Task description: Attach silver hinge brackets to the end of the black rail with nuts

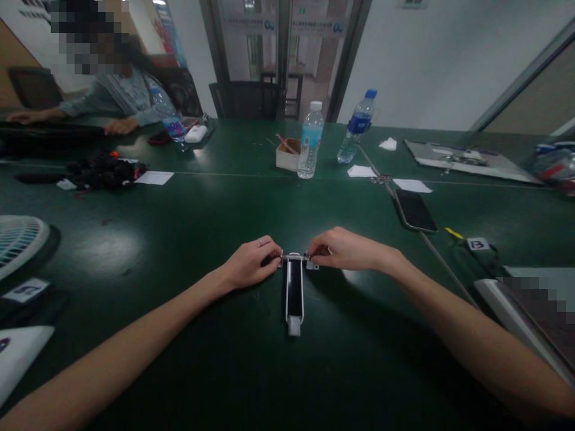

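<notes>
A narrow black device with a pale metal frame (294, 290) lies lengthwise on the dark green table, a whitish tab at its near end. Across its far end runs a short metal crossbar (294, 258). My left hand (254, 261), with a ring on one finger, is closed in a pinch at the bar's left end. At the right end, my right hand (344, 248) pinches too, its fingers curled. A small metal plate (313, 265) shows just under the right fingertips. The fingers partly hide both ends of the bar.
A water bottle (309, 143) stands beside a small box (287, 157); a blue-capped bottle (357, 127) is behind. A phone (415, 210) lies to the right, a laptop (534, 317) nearer. At left are a fan (20, 242) and black cables (101, 170). Another person (121, 99) sits far left.
</notes>
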Action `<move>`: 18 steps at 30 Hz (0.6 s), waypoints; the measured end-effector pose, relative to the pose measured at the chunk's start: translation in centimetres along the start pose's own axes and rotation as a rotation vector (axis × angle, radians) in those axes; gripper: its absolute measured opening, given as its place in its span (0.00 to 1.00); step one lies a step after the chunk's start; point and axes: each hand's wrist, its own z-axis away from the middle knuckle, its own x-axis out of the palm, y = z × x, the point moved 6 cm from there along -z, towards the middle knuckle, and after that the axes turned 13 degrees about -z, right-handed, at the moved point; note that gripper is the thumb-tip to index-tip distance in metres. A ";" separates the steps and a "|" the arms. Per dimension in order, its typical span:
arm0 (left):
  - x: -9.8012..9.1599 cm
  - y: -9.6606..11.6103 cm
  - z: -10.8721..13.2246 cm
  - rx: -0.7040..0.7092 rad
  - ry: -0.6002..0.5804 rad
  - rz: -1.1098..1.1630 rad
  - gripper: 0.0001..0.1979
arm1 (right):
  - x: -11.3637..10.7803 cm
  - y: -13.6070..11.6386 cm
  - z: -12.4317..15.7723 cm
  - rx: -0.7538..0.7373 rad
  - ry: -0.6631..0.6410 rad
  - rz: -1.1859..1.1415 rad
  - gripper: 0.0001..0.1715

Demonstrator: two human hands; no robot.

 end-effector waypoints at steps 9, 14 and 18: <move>0.0 0.0 0.0 0.000 -0.009 0.002 0.09 | -0.3 -0.3 0.2 0.008 0.016 0.003 0.10; 0.0 0.0 0.0 -0.006 -0.010 0.007 0.08 | -0.2 -0.3 0.1 -0.011 0.004 0.028 0.12; 0.0 0.0 0.0 -0.003 -0.011 0.006 0.08 | -0.2 -0.2 0.0 -0.019 0.013 0.036 0.11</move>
